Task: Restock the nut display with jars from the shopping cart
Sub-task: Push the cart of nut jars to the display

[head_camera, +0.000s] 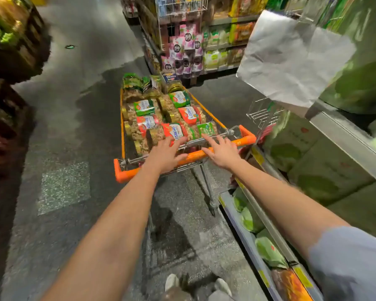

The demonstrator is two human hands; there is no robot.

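Note:
An orange-handled shopping cart (244, 139) stands in the aisle ahead of me, filled with several clear nut jars lying on their sides, with red and green labels and gold lids. My left hand (165, 154) reaches over the handle with fingers spread, its fingertips at a red-labelled cashew jar (172, 131). My right hand (220, 152) is also spread above the handle, its fingertips close to a green-labelled jar (205, 129). Neither hand holds anything.
Low shelving with green packs (269, 250) runs along my right, a wire rack (263, 114) and a silver sheet (291, 61) above it. An endcap of purple and green packets (187, 51) stands beyond the cart. Dark produce stands (11, 46) line the left; grey floor (74, 127) lies between.

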